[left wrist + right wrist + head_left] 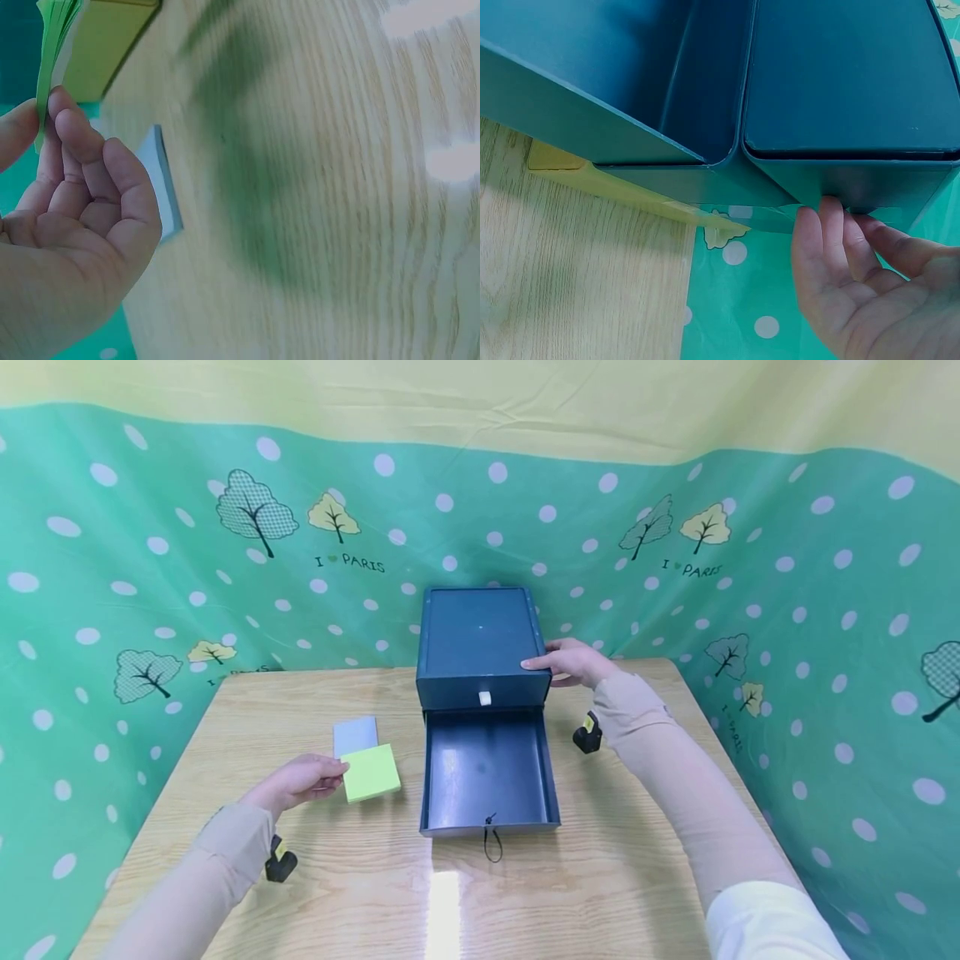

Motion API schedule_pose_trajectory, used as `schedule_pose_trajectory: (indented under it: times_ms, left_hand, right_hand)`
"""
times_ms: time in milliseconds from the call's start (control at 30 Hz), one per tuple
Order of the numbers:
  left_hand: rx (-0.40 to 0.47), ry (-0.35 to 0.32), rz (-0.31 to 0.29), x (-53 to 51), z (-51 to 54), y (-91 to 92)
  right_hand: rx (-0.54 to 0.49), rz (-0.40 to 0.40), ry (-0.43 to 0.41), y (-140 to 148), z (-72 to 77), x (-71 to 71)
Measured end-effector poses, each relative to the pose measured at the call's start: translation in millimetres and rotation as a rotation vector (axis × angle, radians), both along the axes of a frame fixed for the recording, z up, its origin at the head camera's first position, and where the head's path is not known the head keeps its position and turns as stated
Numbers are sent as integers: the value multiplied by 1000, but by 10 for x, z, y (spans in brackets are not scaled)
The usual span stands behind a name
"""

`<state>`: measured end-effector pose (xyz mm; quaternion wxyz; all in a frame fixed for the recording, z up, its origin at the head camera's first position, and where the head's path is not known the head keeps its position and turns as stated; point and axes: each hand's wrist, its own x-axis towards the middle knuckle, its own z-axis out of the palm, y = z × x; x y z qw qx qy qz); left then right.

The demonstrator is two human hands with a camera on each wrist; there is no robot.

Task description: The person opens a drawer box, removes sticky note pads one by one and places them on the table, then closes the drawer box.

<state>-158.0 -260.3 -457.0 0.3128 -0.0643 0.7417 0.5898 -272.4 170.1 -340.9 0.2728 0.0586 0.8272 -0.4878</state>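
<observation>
My left hand point(306, 778) pinches a yellow-green pad of notes point(371, 772) by its edge, raised over the table left of the drawer unit. In the left wrist view, thumb and fingertips squeeze the green pad point(56, 52). A light blue pad point(356, 735) lies on the table just behind it. The dark blue drawer unit point(480, 631) has its lower drawer point(487, 772) pulled out, with nothing inside, and its upper drawer closed. My right hand point(573, 662) rests on the unit's right side; the right wrist view shows its fingertips point(831, 206) touching the side wall.
Two small black objects stand on the wooden table point(360, 893), one point(281, 860) by the left forearm and one point(588, 733) right of the unit. A black cord loop point(492, 843) hangs from the drawer front. Green dotted cloth point(450, 527) surrounds the table's back and sides.
</observation>
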Motion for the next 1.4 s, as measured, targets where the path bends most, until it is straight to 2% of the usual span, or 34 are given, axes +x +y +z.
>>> schedule_pose_trajectory:
  times_ms: [400, 700, 800, 933, 1167, 1400]
  left_hand:
    - [-113, 23, 11, 11, -161, -97]
    - [-138, 23, 11, 7, -204, -127]
    - [-167, 33, 1, -8, -242, -136]
    - [-203, 29, 16, -24, -282, -139]
    - [-292, 27, 20, -43, -319, -156]
    - [-329, 42, 26, -67, -337, -181]
  right_hand:
    - [7, -7, 0, 4, -8, -1]
    - [2, -3, -2, -3, -18, 9]
    - [4, 4, 4, 3, -14, 14]
    - [-3, 7, 9, 1, -9, 17]
    - [-12, 1, 2, -2, -5, 20]
    - [-1, -2, 0, 3, -6, 2]
